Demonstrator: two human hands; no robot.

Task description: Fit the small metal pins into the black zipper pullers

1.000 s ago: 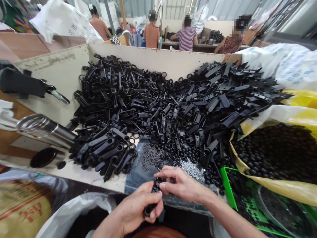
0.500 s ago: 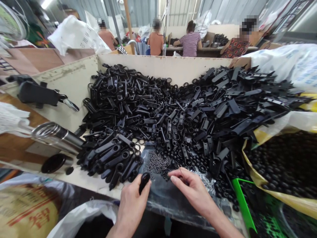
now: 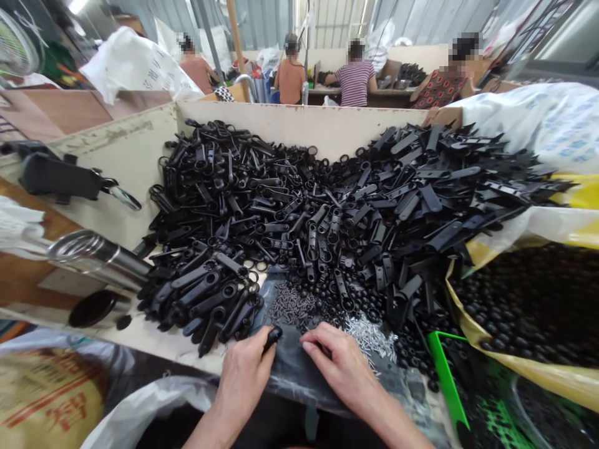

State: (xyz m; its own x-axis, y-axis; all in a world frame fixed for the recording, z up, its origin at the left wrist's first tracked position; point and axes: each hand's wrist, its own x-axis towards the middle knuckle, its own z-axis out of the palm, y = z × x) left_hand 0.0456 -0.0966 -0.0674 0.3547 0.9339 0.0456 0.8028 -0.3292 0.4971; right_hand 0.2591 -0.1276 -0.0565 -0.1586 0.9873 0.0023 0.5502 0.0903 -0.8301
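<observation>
My left hand is closed around a black plastic handle-like part, whose rounded end sticks up past the thumb. Facing it, my right hand has thumb and forefinger pinched together; whatever lies between the tips is too small to name. Just beyond the fingers is a heap of small dark screws. Shiny silver pins or screws lie beside the right hand. Left of my left hand, long black parts with ring ends are laid in a rough row.
A big mound of black plastic pieces fills the walled bench. On the right stand a sack of black balls and a green crate. A steel flask and a phone holder are at left. Several people sit behind.
My right hand has moved left and slightly down from the screw heap, closer to my left hand, uncovering the silver pieces. The black part in my left hand has tilted to the right.
</observation>
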